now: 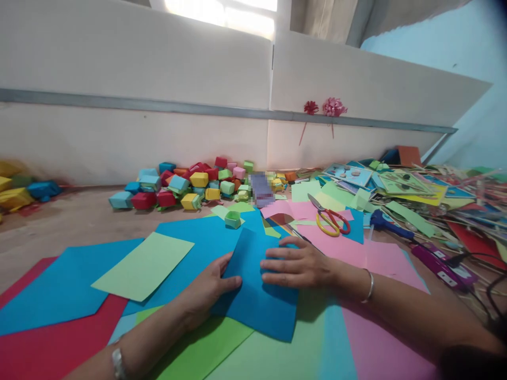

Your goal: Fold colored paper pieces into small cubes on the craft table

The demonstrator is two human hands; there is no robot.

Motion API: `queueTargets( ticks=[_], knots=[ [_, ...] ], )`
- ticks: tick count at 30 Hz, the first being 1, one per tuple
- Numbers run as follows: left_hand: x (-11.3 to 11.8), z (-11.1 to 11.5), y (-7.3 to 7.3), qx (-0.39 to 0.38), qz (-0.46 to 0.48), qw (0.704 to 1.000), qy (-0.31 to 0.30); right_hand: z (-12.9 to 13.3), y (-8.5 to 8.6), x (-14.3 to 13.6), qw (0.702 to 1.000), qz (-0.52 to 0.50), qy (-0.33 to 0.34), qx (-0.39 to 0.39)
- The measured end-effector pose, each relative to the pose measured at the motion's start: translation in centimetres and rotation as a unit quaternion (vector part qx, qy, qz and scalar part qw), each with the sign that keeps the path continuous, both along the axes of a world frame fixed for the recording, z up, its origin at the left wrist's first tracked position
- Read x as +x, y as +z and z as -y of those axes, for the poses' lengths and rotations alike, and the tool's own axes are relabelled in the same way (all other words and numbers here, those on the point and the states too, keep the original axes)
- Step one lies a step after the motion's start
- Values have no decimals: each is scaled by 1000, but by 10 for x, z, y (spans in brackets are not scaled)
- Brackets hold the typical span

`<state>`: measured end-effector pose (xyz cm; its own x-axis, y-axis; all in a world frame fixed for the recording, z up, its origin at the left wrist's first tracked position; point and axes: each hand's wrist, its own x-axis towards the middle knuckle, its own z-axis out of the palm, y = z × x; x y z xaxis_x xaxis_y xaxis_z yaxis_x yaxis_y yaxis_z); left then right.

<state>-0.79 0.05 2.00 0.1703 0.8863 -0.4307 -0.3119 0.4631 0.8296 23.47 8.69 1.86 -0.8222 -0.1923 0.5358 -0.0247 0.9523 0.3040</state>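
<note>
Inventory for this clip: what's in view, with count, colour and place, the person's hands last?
Held sheet: one, blue, centre
Pale sheet: one, light green, left of centre
Loose sheets: several, blue, red, green, pink, spread around
Small open tray: one, green, beyond held sheet
Small boxes: many, mixed colours, back and far left
Pixelated object: one, greyish, back centre
Scissors: one pair, yellow and red handles, on loose sheets
Glue gun: one, dark blue, right
Power strip: one, purple, right
Wall: one, whitish, behind
Flowers: two, red and pink, against wall
Bracelets: two, silvery, one per arm
Left hand: one, bare, gripping held sheet
Right hand: one, bare, resting on held sheet
</note>
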Motion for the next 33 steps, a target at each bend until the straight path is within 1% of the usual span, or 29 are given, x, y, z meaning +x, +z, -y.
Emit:
queueTargets(
  ticks=[3, 7, 9, 11, 13, 16, 18, 20, 22, 24, 27, 29, 33],
  knots=[
    [4, 3, -2, -10, -23, 999, 19, 8, 3, -5, 999, 31, 19, 33],
    [6, 2, -2, -32, -54, 998, 31, 9, 1, -6, 997, 8, 43, 67],
    [6, 1, -2, -34, -61, 997, 35, 8, 0, -4, 997, 6, 44, 60],
    [5, 0, -2, -23, -55, 998, 36, 6, -3, -3, 999, 16, 30, 18],
    [3, 0, -4, -10, -49, 998, 25, 4, -8, -2, 999, 14, 18, -46],
    [-1, 1, -7, 3, -70, 997, -10, 3, -18, -3, 988, -54, -3, -144],
    [-2, 3, -10, 12, -69, 996, -46, 4, -21, -5, 973, -117, -54, -193],
    [0, 5, -10, 17, -36, 995, -92, 6, -21, -6, 955, -166, -115, -217],
    [5, 8, -8, 12, -7, 992, -123, 8, -19, -7, 942, -186, -147, -239],
    [10, 11, -5, 5, -4, 993, -115, 9, -17, -8, 931, -180, -141, -284],
    [12, 12, -4, -13, -24, 997, -77, 12, -17, -9, 911, -159, -141, -354],
    [8, 11, -6, -29, -36, 997, -60, 14, -18, -9, 902, -149, -152, -375],
    [-1, 8, -12, -3, -37, 999, -18, 19, -20, -10, 897, -131, -167, -389]
  ],
)
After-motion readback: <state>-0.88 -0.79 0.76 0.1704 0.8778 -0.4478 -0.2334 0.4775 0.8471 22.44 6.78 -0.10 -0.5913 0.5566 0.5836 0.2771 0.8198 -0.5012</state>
